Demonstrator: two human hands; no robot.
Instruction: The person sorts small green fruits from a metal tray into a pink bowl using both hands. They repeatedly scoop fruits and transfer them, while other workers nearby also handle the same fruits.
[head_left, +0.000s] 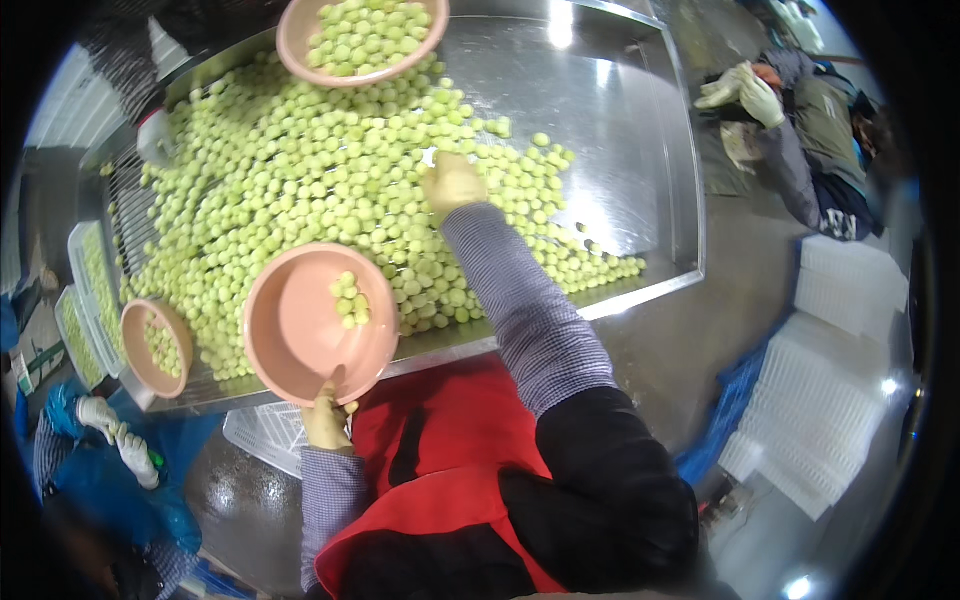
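My left hand (325, 421) grips the near rim of a pink plastic basin (296, 330), tilted at the front edge of a steel table (525, 82). A few small green fruits (350, 300) lie in the basin, bunched at its right side. My right hand (456, 182) reaches into a wide spread of round green fruits (322, 180), plum-like in look. Its fingers point away and are partly hidden, so whether they hold a fruit does not show. Beside the fingers is a small bright white patch, too unclear to name.
A fuller pink basin (367, 67) stands at the far side, a smaller one (139, 349) at the left corner. Crates of fruit (94, 262) sit left. Co-workers' gloved hands appear at far left (155, 139), lower left (124, 442) and right (750, 94). White crates (810, 390) are stacked right.
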